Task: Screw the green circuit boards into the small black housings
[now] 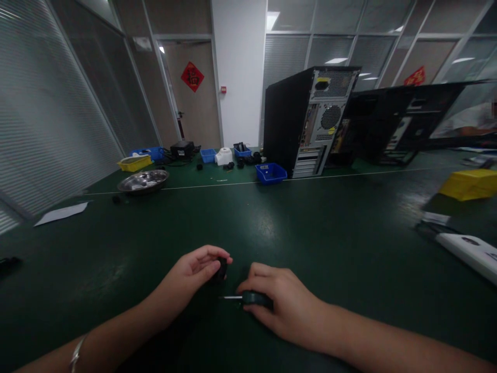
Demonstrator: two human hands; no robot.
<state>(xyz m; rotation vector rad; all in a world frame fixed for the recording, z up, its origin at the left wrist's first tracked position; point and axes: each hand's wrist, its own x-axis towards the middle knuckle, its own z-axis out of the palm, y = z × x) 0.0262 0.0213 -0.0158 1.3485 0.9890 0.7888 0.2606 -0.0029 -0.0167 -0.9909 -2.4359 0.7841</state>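
Low in the head view, both my hands rest on the dark green table (pixel 310 228). My left hand (pixel 194 272) pinches a small black part (pixel 221 269) between thumb and fingers. My right hand (pixel 281 300) is closed round the dark handle of a small screwdriver (pixel 248 298). Its thin metal shaft points left, toward the black part, and lies just above the table. A bracelet shows on my left wrist.
A black computer tower (pixel 306 122) stands at the back with a second open case (pixel 392 124) to its right. Blue bins (pixel 271 172), a yellow bin (pixel 134 163) and a metal bowl (pixel 143 181) sit far off. A yellow box (pixel 469 184) and a white device (pixel 471 251) lie at right.
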